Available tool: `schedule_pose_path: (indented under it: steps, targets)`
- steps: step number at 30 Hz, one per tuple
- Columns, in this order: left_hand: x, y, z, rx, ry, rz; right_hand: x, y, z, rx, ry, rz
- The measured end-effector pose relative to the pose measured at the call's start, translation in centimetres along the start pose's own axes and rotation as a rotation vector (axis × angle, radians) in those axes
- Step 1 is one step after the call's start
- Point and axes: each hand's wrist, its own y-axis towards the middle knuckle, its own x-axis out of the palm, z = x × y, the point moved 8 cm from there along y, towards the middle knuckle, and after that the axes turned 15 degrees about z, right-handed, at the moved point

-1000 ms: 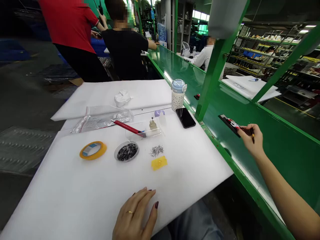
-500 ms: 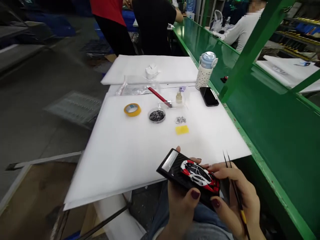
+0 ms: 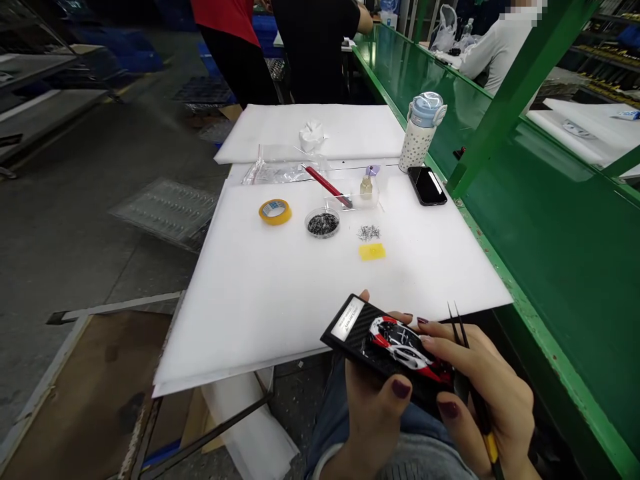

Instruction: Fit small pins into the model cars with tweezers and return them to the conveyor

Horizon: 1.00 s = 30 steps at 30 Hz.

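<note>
A red, white and black model car [image 3: 407, 347] sits on a black base [image 3: 365, 333] with a silver label at its far left end. My left hand [image 3: 373, 407] grips the base from below, thumb along its near edge. My right hand [image 3: 493, 387] rests its fingers on the car's right end and also holds black tweezers [image 3: 480, 407] with a yellow band, tips pointing up and away. On the white sheet beyond lie a round dish [image 3: 323, 223] of small black pieces, loose thin dark pieces [image 3: 369, 233] and a yellow piece [image 3: 373, 251].
The white-covered table [image 3: 240, 287] also bears a tape roll [image 3: 275, 211], red pen-like tool [image 3: 327, 186], small bottle [image 3: 367, 187], plastic bag [image 3: 285, 167], phone [image 3: 427, 186] and drinking bottle [image 3: 421, 133]. A green frame [image 3: 505, 267] runs along the right. People are at the back.
The view has shifted, so the table items appear slightly higher and further right. My right fingers have moved further over the car, and the base's label now reads brighter.
</note>
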Motion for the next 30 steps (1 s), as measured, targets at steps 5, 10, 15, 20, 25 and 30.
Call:
schedule_pose_path:
  steps: [5,10,15,20,25,30]
  targets:
    - [0.3,0.0,0.2,0.011,0.009,0.001,-0.2,0.0,-0.2,0.001,0.024,0.018]
    - [0.3,0.0,0.2,-0.007,0.02,0.018,-0.3,-0.2,0.3,0.038,0.07,0.019]
    - [0.1,-0.2,0.3,0.005,0.005,0.049,-0.6,-0.1,0.1,0.006,0.062,0.071]
    - [0.2,-0.3,0.1,-0.031,0.026,0.01,-0.2,0.3,-0.7,-0.038,0.055,0.039]
    - [0.1,-0.2,-0.1,-0.023,0.064,-0.03,-0.6,-0.1,0.0,0.018,0.066,0.101]
    - [-0.2,0.4,0.7,0.201,-0.004,-0.079,-1.0,-0.5,1.2,0.152,0.033,0.221]
